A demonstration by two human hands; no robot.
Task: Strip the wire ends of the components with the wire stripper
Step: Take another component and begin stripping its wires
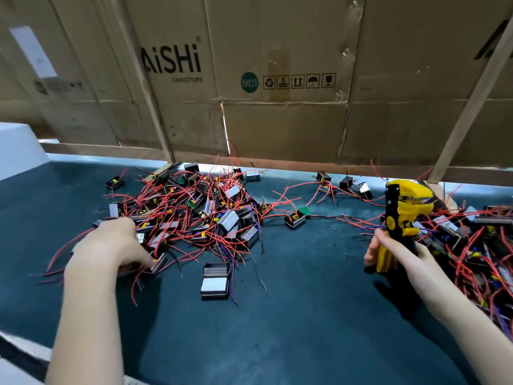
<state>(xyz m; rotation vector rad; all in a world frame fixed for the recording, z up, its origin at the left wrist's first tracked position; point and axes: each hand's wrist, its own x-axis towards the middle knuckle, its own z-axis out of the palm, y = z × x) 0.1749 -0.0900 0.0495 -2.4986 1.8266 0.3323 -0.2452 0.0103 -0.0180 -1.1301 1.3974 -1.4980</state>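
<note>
Left hand [111,245], lower left: fingers curled, grasping 1 component [158,263] at the near edge of the centre-left pile [194,215] of red-wired components. Right hand [399,254], right of centre: clenched round the handles of the yellow-black wire stripper [399,215], head upright. Second pile [477,245], far right. Dark mat [291,315]; cardboard wall [277,79] along the top.

A single wide-angle view comes from the person's head, looking forward and down across the dark tabletop [277,343]. It sits close: both forearms rise from the bottom edge, the left hand [111,245] at about 8 o'clock of the frame and the right hand [399,254] at about 4 o'clock. A cardboard wall [277,120] fills the upper half, toward 12 o'clock. Straight edges bow near the borders. With only one view, nothing is shared between cameras.
</note>
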